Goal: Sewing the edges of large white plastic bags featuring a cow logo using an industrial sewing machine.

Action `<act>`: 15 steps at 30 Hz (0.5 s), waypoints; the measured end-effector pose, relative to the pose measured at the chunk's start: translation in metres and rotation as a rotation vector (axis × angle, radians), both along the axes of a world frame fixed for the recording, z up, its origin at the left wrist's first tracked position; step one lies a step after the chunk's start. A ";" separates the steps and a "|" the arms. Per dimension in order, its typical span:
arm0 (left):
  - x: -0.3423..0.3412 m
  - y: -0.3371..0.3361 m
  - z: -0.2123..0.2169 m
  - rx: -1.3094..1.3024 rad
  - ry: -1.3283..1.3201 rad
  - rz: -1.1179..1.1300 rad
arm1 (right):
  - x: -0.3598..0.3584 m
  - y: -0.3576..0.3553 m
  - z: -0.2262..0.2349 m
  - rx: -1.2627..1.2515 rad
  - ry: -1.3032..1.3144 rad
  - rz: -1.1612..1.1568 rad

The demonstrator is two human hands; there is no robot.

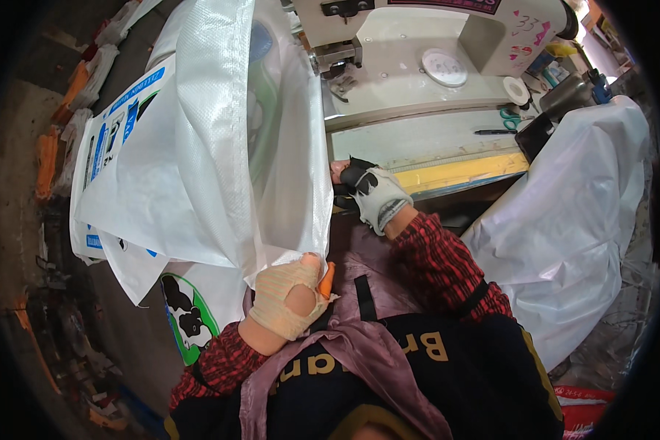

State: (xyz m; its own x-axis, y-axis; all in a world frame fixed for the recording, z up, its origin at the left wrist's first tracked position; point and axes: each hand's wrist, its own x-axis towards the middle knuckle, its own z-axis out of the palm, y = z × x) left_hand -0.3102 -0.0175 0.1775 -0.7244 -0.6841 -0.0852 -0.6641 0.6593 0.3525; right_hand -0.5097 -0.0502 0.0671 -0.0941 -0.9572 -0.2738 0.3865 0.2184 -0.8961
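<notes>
A large white woven plastic sack [213, 161] with blue and green print stands at the left, its mouth spread open towards me. My left hand [290, 297], in a worn cream glove with bare fingertips, pinches the near corner of the mouth. Something orange [327, 280] sticks out beside its fingers. My right hand [372, 192], in a white and black glove, is closed at the sack's right edge; its fingertips are partly hidden there. Printed colours show faintly through the sack's inner wall.
Beyond the sack stands a pale industrial sewing machine [411, 51] on a table with a yellow front strip [462, 173]. Green-handled scissors [509, 117], a black pen [496, 132] and a tape roll [516, 90] lie on it. White plastic sheeting [565, 220] bulges at the right.
</notes>
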 end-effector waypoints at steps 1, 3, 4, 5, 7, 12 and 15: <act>0.002 -0.001 0.001 0.022 -0.003 -0.012 | 0.001 -0.003 -0.005 0.009 -0.158 -0.013; 0.009 -0.006 0.005 0.042 -0.008 -0.026 | 0.003 -0.009 -0.015 -0.001 -0.375 0.001; 0.017 -0.011 0.007 0.086 0.112 -0.047 | 0.005 -0.009 -0.004 0.001 -0.374 0.005; 0.026 -0.016 0.010 0.124 0.227 -0.064 | 0.005 -0.007 0.018 0.095 -0.343 0.006; 0.050 -0.032 0.011 0.192 0.196 -0.087 | 0.005 -0.006 0.020 0.187 -0.310 0.001; 0.064 -0.054 0.010 0.870 0.462 0.777 | 0.021 0.008 0.021 -0.006 -0.195 0.049; 0.099 -0.073 -0.009 0.346 0.023 0.352 | 0.031 0.018 0.045 -0.105 0.021 0.102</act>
State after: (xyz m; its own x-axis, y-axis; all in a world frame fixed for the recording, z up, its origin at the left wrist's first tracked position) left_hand -0.2115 -0.0901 0.1686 -0.4586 -0.8221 -0.3374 -0.8149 0.2377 0.5286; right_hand -0.4788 -0.0320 0.1124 0.0009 -0.9853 -0.1708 0.3483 0.1604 -0.9235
